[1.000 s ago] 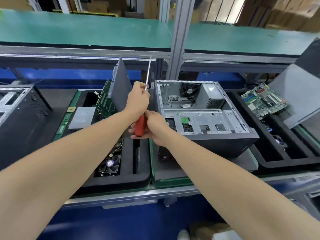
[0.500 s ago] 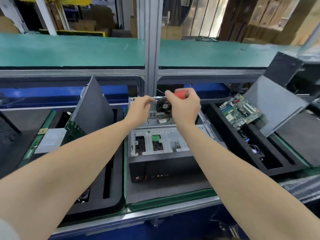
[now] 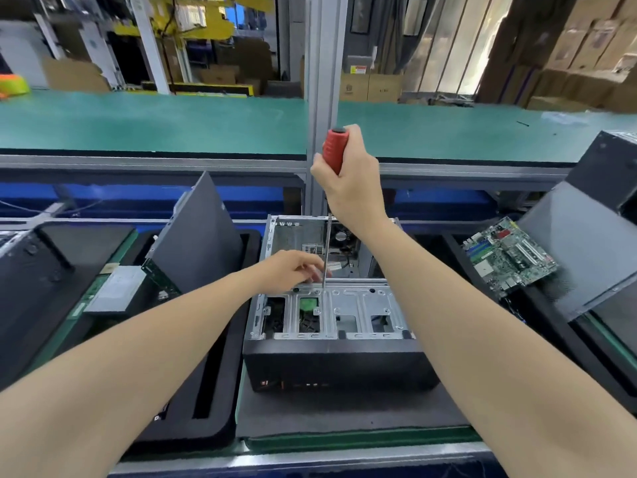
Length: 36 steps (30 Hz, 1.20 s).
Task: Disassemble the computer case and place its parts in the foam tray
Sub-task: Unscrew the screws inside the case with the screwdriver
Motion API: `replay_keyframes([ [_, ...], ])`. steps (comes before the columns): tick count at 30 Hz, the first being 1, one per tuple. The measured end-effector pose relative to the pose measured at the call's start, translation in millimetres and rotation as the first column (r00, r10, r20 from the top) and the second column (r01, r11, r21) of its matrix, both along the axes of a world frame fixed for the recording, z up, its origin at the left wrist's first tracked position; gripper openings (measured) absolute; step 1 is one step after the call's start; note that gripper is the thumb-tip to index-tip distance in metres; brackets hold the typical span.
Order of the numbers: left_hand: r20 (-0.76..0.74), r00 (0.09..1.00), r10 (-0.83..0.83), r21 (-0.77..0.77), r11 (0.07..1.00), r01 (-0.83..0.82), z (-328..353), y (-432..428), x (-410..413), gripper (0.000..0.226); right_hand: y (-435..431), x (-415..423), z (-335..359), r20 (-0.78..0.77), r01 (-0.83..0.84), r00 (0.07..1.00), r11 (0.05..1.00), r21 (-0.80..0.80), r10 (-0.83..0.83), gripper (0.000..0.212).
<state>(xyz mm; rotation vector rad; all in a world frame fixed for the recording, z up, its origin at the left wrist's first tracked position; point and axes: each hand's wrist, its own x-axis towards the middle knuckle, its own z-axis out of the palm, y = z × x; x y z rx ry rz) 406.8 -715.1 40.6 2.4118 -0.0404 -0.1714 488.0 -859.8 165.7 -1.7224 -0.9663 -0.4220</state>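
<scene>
The open computer case point(image 3: 336, 360) lies on a dark mat in front of me, its metal drive cage facing up. My right hand point(image 3: 350, 177) grips the red handle of a long screwdriver point(image 3: 336, 150) held upright above the case. The thin shaft runs down to the cage's rear edge. My left hand point(image 3: 296, 269) pinches the shaft near its tip, just over the cage. To the left lies the black foam tray point(image 3: 213, 391), with a grey side panel point(image 3: 198, 232) leaning in it and a silver drive point(image 3: 117, 288) beside it.
A second foam tray point(image 3: 537, 336) at right holds a green motherboard point(image 3: 506, 258) and another leaning panel point(image 3: 582, 250). Another black case point(image 3: 31, 274) stands at far left. A vertical aluminium post point(image 3: 322, 98) and a green shelf point(image 3: 155, 125) rise behind the case.
The screwdriver went from handle-down by the tray to upright over the case. My right hand rose with the handle, and my left hand dropped to the shaft near the drive cage.
</scene>
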Motion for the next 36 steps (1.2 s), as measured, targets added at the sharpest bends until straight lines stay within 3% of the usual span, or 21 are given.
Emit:
replay_keyframes([
  [13,0.052,0.998,0.030,0.028,0.999,-0.031,-21.7,-1.9,6.6,0.043,1.6,5.9,-13.4,-0.017,-0.008,1.000,0.999,0.046,0.008,0.021],
  [27,0.062,0.998,0.021,-0.063,0.998,-0.017,-30.8,1.8,4.1,0.033,6.0,6.6,-15.5,-0.071,-0.029,0.997,0.999,0.046,0.032,0.019],
  [29,0.096,0.995,0.007,-0.070,0.998,0.000,-32.5,2.9,2.5,0.021,5.1,7.6,-11.0,-0.153,-0.117,0.981,0.993,0.017,0.118,0.014],
  [31,0.133,0.991,0.002,-0.044,0.999,0.004,-34.1,2.1,3.7,0.006,6.2,9.1,-2.3,-0.329,-0.191,0.921,0.978,0.087,0.209,0.009],
  [34,0.209,0.978,0.014,0.121,0.992,-0.040,-38.3,-0.8,10.6,0.015,13.5,8.2,8.3,-0.588,-0.132,0.740,0.927,0.351,0.328,0.011],
  [36,0.246,0.969,0.029,0.214,0.973,-0.084,-41.9,-1.8,14.7,0.028,20.6,4.0,6.9,-0.638,-0.042,0.705,0.916,0.398,0.309,0.018],
])
